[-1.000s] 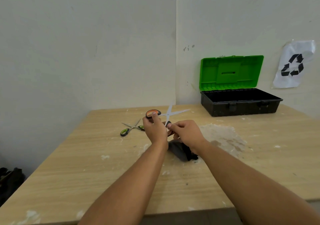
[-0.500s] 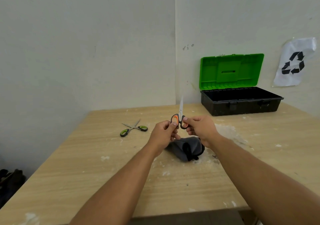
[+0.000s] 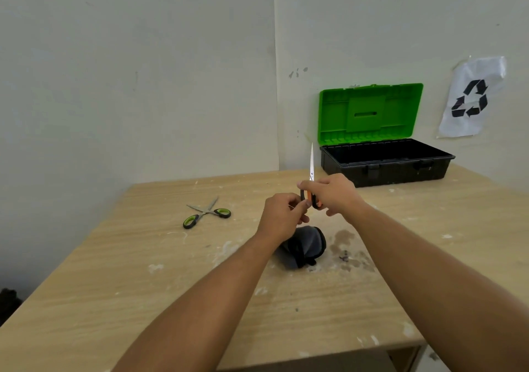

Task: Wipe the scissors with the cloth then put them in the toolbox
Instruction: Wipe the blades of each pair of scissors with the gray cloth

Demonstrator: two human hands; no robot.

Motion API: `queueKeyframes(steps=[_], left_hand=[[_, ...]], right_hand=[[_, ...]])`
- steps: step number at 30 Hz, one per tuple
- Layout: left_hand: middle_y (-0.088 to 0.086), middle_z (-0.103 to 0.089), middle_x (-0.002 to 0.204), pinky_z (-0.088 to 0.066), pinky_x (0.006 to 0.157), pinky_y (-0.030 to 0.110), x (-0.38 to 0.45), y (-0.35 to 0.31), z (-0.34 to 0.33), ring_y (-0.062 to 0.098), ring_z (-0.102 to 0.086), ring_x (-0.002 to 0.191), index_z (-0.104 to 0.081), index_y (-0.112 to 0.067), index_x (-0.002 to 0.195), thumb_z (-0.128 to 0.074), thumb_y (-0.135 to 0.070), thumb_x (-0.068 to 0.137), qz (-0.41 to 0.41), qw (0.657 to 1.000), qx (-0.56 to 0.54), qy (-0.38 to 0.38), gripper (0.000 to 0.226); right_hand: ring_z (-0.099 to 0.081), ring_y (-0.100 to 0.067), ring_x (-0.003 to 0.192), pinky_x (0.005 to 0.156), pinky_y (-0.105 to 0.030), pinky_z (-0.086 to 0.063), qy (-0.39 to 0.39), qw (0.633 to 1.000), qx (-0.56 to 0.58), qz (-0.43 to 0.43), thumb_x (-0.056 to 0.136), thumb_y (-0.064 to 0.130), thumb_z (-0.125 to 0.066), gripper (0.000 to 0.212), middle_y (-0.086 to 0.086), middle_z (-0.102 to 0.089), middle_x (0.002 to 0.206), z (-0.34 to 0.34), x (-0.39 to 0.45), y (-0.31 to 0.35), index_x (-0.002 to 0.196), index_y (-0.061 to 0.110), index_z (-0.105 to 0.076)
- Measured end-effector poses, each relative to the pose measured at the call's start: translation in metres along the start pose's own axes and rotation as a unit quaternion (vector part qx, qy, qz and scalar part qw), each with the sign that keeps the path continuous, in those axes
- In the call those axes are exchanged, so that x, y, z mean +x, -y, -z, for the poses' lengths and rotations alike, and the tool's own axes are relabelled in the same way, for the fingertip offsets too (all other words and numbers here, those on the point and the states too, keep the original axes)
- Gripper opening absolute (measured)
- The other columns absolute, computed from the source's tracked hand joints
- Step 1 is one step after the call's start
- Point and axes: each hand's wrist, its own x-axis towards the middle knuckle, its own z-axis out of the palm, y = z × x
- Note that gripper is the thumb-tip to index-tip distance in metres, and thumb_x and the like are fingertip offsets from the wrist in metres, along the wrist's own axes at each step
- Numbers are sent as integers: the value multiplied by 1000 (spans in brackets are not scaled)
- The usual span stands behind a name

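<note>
A single wide-angle head view looks forward and down from close above the wooden table (image 3: 143, 271), forearms entering from the lower edge, the wall corner running up the frame's centre, toolbox (image 3: 383, 159) upper right.

We see a pale wood-grain worktop (image 3: 171, 280), matt and smeared with white; orange-handled scissors (image 3: 311, 171) with bright metal blades; a soft dark grey cloth (image 3: 307, 245); a plastic toolbox (image 3: 383, 165), glossy green lid, matt black tub; a crinkled paper recycling sign (image 3: 472, 96)
</note>
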Motion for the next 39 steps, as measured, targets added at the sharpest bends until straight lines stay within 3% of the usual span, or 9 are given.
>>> queueKeyframes(steps=[5, 8, 11, 14, 18, 26, 31, 36, 39], left_hand=[[0, -73, 66, -53, 47, 24, 25, 2, -9, 19, -69, 48, -71, -16, 77, -68, -14, 93, 32, 997, 27, 70, 16], [-1, -68, 55, -50, 42, 27, 45, 3, -16, 19, -62, 41, -65, -12, 63, -63, -42, 95, 27, 985, 168, 28, 43], [2, -69, 68, -48, 56, 33, 68, 9, -27, 23, -64, 63, -54, -16, 58, -46, -70, 90, 2, 956, 291, 24, 64], [-3, -69, 103, -51, 81, 40, 93, 15, -45, 20, -62, 98, -69, -26, 98, -36, -86, 81, 18, 928, 348, 133, 71], [2, -51, 145, -39, 104, 52, 124, 27, -78, 27, -47, 131, -50, -33, 139, -30, -93, 74, 36, 906, 369, 204, 91], [4, 1, 168, 2, 111, 72, 170, 48, -119, 28, 6, 154, -9, -30, 158, -17, -101, 61, 66, 859, 442, 248, 120], [1, 10, 168, 6, 107, 78, 169, 68, -127, 25, 15, 153, 0, -30, 159, -9, -101, 61, 61, 854, 460, 236, 121], [1, 13, 167, 7, 107, 78, 171, 75, -128, 25, 15, 153, 2, -31, 159, -5, -101, 61, 47, 854, 465, 227, 121], [2, 13, 167, 9, 107, 78, 171, 78, -129, 25, 15, 153, 3, -31, 158, -3, -102, 58, 46, 856, 464, 223, 123]], right_hand=[[-71, -23, 72, 52, -28, -55, -13, 998, 51, -40, 79, 48, -73, 37, -11, -74, 87, 25, 20, -26, 85, 12, -75], [-73, -24, 70, 58, -34, -63, -44, 997, 21, -58, 83, 44, -74, 32, -9, -71, 89, 44, 39, -43, 92, 14, -76], [-72, -20, 59, 62, -35, -63, -63, 993, -74, -61, 83, 49, -72, 33, -5, -72, 80, 69, 61, -58, 86, 17, -76], [-71, -19, 52, 59, -32, -62, -78, 985, -145, -52, 83, 51, -71, 37, -3, -73, 74, 93, 81, -67, 85, 15, -77], [-70, -21, 62, 60, -34, -62, -98, 980, -168, -29, 84, 48, -73, 28, -1, -72, 70, 116, 106, -78, 86, 20, -78], [-63, -19, 66, 53, -24, -47, -129, 953, -271, -30, 80, 52, -74, 34, -2, -69, 74, 158, 169, -95, 85, 18, -79], [-65, -24, 72, 71, -39, -60, -94, 928, -360, -28, 81, 57, -68, 44, -7, -72, 81, 166, 215, -104, 83, 14, -78], [-56, -24, 62, 58, -32, -46, -63, 905, -418, -46, 82, 55, -70, 48, -8, -58, 67, 165, 254, -117, 68, 10, -59], [-54, -27, 68, 63, -33, -44, -55, 901, -424, -69, 83, 53, -70, 48, -6, -54, 70, 165, 273, -126, 86, 6, -61]])
